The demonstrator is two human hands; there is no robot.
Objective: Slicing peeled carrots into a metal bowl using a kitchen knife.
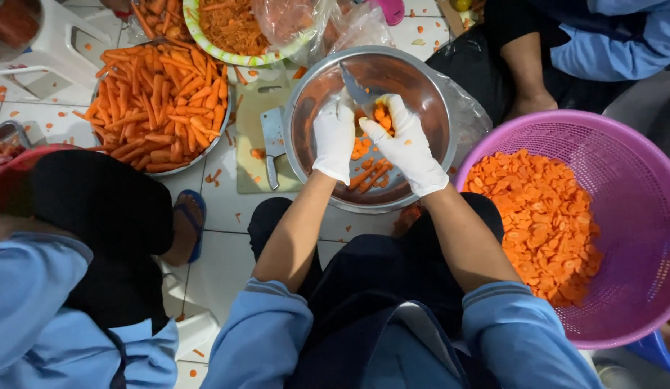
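Gloved hands over the steel bowl (421, 94): left hand (333, 140) grips a knife (355, 90), blade angled up toward the bowl's far rim; right hand (407, 148) holds a carrot (382, 115) above the bowl's centre; cut pieces (371, 173) lie on the bowl's bottom; a purple basket (630, 180) of slices stands right of the bowl.

My knife (355, 89) points its blade up over the steel bowl (428, 94); the orange carrot (383, 115) sits half-cut beside it.
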